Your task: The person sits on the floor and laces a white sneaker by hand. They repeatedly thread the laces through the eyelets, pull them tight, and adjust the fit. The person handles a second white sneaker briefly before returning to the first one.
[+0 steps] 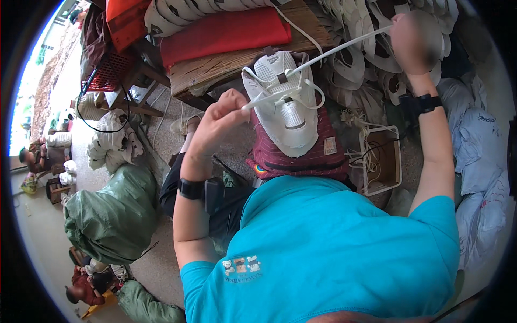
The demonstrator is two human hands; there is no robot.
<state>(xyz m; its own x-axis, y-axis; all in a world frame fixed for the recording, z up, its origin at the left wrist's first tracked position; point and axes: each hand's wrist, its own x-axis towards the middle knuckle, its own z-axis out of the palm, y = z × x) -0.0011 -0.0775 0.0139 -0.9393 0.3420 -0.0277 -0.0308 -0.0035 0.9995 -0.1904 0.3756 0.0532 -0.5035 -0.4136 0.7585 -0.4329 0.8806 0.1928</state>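
Note:
A white sneaker upper [296,137] rests on a maroon striped cloth [323,159] in front of me, its toe toward my body. Part of a white shoelace [344,48] runs through its upper eyelets, and one loop hangs loose on the right side. My left hand [226,110] is closed, pinching a lace strand beside the upper's left edge. Far out at the upper right, my raised right hand [413,46] grips the other stretch of lace, drawn straight from the upper. Its fingers are partly blurred, but the lace ends at them.
A wooden bench [215,72] beyond holds a red cloth [231,36] and a row of white uppers. More uppers [347,64] are heaped at the right, above a white-rimmed basket [399,161] with laces. A green sack [116,210] and other people stand left.

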